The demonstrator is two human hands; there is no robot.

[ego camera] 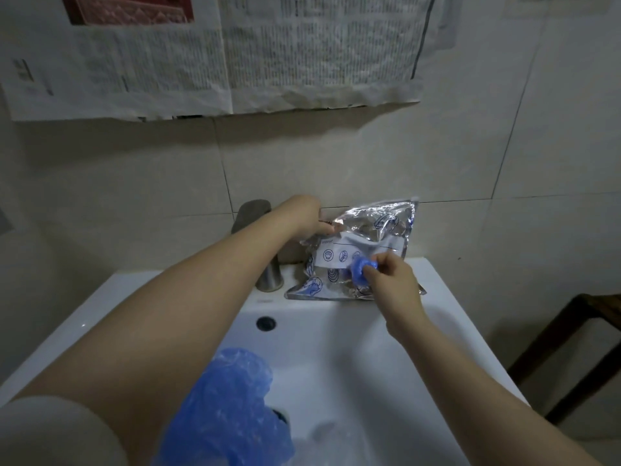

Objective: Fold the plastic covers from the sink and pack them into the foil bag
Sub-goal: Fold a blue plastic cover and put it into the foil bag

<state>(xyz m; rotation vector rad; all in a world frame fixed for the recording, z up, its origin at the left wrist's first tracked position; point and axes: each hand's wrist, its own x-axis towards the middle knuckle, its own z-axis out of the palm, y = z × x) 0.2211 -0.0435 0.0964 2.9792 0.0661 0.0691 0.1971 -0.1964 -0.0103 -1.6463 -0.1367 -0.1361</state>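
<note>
Near edge: loose blue plastic covers (225,408) lay bunched in the sink (336,348) basin, not yet folded. Farther in, right hand (391,280) had its grip pinched on a small folded blue cover (361,269), pressed against the front of the foil bag (366,237). Bag stood on the sink's far rim, leaning at the wall, right of the tap (258,243). Left hand (307,218) gripped the bag's upper-left edge. Opening likely up-left of the right hand, so that cover probably had to travel up and left.
</note>
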